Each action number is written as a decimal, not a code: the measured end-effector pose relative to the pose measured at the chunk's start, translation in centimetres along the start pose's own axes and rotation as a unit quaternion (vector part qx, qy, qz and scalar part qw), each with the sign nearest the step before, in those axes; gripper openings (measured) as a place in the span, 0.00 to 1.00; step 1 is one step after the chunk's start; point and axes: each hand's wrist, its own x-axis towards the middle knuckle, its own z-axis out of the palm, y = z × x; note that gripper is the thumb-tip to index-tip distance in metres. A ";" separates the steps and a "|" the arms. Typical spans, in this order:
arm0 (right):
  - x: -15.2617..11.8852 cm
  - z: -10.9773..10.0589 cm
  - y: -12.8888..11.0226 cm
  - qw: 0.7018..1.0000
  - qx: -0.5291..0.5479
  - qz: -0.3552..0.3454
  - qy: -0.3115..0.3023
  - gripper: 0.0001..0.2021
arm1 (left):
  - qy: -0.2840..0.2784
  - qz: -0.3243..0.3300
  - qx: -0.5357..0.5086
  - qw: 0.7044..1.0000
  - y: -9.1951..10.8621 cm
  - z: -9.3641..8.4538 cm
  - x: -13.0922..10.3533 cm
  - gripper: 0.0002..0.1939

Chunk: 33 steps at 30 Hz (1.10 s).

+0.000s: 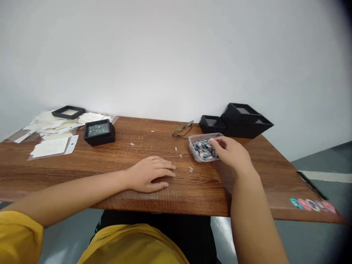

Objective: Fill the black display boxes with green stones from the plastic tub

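My left hand (152, 174) lies flat on the wooden table (132, 201), palm down and fingers apart, holding nothing. My right hand (232, 152) reaches over the right side of a clear plastic tub (195, 154). Its thumb points in above the contents and its fingers curl down, partly hidden; what they grip cannot be made out. In the tub is a heap of small shiny pieces (205, 148), dark, teal, pink and silver. Between the hands, several small clear bits (191, 169) are scattered on the tabletop.
Folded glasses (183, 129) lie behind the tub. Black open-topped boxes (242, 119) stand at the back right. At left are a black box with greenish pieces (99, 132), a shallow black frame (68, 112) and white cards (52, 146). Round stickers (312, 205) mark the front-right edge.
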 end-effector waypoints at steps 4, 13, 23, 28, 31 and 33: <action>0.4 1.1 -2.0 0.998 -0.046 -0.036 -0.029 0.21 | -0.001 -0.001 -0.019 1.000 -0.1 0.4 -0.2 0.19; 0.0 3.7 -8.9 0.991 -0.053 -0.101 -0.072 0.18 | 0.092 -0.045 -0.085 0.991 -0.2 0.1 -1.0 0.21; 1.4 2.5 -15.7 0.959 0.026 -0.171 -0.227 0.14 | 0.236 -0.119 -0.061 0.963 -0.4 -1.5 -1.6 0.13; 4.4 0.3 -13.3 0.929 0.092 -0.172 -0.315 0.15 | 0.180 -0.153 -0.044 0.971 -0.8 -2.1 -1.0 0.07; 4.9 0.3 -12.8 0.908 0.033 -0.196 -0.368 0.14 | 0.141 -0.188 -0.025 0.972 -0.9 -2.8 -0.6 0.09; 4.7 0.7 -13.1 0.895 0.013 -0.213 -0.392 0.15 | 0.106 -0.228 -0.011 0.968 -0.9 -3.6 0.0 0.09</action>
